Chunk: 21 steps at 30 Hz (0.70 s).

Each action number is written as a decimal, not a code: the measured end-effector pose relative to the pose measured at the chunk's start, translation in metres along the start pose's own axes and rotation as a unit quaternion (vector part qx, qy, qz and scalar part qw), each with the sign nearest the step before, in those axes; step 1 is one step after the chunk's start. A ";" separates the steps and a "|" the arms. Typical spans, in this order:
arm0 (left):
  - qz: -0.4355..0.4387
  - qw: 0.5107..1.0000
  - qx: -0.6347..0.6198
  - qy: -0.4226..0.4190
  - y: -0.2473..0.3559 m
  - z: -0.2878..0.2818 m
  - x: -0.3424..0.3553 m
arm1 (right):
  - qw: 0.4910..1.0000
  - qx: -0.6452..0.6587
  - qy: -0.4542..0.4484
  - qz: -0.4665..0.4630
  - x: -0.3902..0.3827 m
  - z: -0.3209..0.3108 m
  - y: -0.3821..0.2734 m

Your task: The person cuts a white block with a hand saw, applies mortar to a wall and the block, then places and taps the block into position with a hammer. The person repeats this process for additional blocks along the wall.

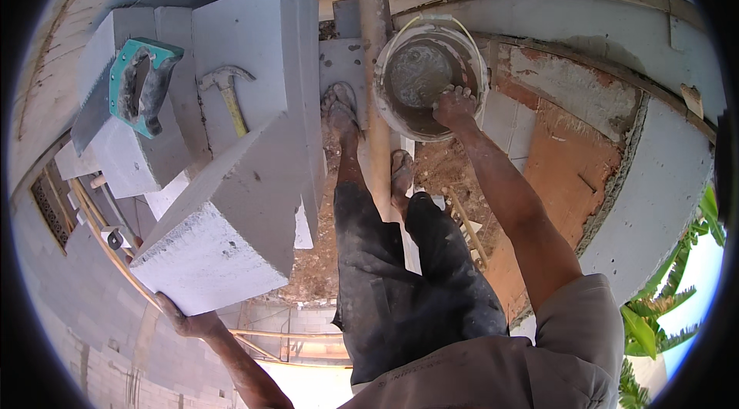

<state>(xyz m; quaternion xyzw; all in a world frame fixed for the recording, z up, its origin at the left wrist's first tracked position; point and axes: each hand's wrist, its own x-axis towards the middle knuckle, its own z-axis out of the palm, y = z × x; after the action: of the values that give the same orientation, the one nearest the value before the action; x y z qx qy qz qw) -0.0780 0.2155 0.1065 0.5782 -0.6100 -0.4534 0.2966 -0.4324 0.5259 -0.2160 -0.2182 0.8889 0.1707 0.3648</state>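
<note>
My left hand (188, 322) grips the lower near edge of a large pale grey concrete block (223, 255), which stands tilted at left; part of the fingers is hidden behind it. Inside the rim of a white bucket (479, 78) at upper middle, my right hand (456, 107) is closed, knuckles up. Whatever its fingers hold, if anything, is hidden. Wet grey slurry (419, 74) fills the bottom of the bucket, and its yellowish handle (399, 38) lies up against the far side.
A handsaw (142, 89) with a teal and black handle and a claw hammer (229, 97) lie on other grey blocks at left. A round wooden pole (375, 70) runs between my feet, beside the bucket. An orange-brown board (566, 170) lies at right.
</note>
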 end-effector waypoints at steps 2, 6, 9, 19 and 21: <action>0.028 0.999 0.034 -0.003 0.007 0.005 0.002 | 0.999 -0.008 -0.042 -0.022 0.024 0.032 0.016; 0.120 0.992 -0.013 -0.027 0.003 0.019 0.006 | 0.996 0.076 -0.039 0.008 0.023 0.038 0.013; 0.147 0.987 0.008 -0.069 -0.010 -0.005 0.008 | 0.990 0.100 -0.100 -0.021 -0.028 0.000 0.038; 0.208 0.952 0.149 -0.170 -0.007 -0.013 0.027 | 0.828 0.538 -0.153 0.022 -0.107 0.020 0.127; 0.207 0.935 0.177 -0.226 -0.006 -0.024 0.031 | 0.788 0.606 -0.104 -0.034 -0.131 0.006 0.126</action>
<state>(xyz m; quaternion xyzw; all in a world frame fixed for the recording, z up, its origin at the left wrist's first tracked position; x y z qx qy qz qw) -0.0591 0.1808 0.1057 0.3643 -0.8376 -0.3854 0.1310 -0.4098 0.6698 -0.1069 0.0365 0.7585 -0.3937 0.5180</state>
